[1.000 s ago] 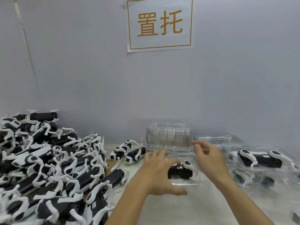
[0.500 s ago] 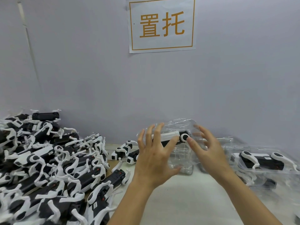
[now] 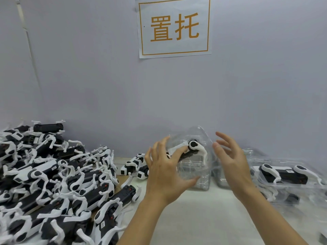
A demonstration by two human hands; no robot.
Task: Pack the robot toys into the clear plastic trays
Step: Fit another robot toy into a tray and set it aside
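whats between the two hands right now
In the head view, a clear plastic tray with a black-and-white robot toy inside sits between the left hand and the right hand.

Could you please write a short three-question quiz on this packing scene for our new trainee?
1. True or false: the clear tray with a robot toy inside is lifted off the table.
2. Which hand grips that tray: A) left hand, B) right hand, C) neither?
3. Fill in: the pile of unpacked toys lies on the person's ____ side.

Key: 1 true; 2 A, the right hand is spread open beside the tray; 3 left.
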